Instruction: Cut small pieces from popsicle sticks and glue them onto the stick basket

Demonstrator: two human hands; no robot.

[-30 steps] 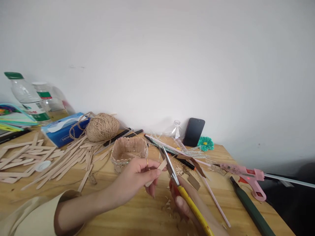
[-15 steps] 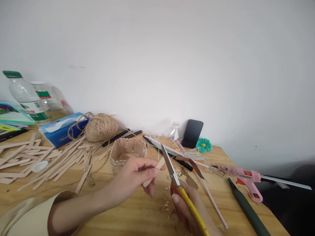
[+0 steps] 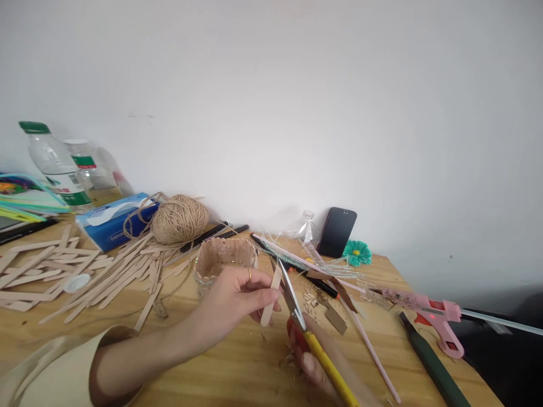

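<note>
My left hand pinches a short wooden craft stick and holds it nearly upright over the wooden table. My right hand grips yellow-handled scissors. Their blades point up and left and lie against the stick's upper end. Wood chips are scattered on the table around the blades. A small round basket of sticks stands just behind my left hand.
Loose craft sticks cover the left side. A twine ball, blue tissue pack and bottles sit at the back left. A phone, green flower, pink glue gun and dark green tool lie right.
My left hand has turned the stick from a slant to nearly upright, closer to the scissor blades. The view shifted slightly.
</note>
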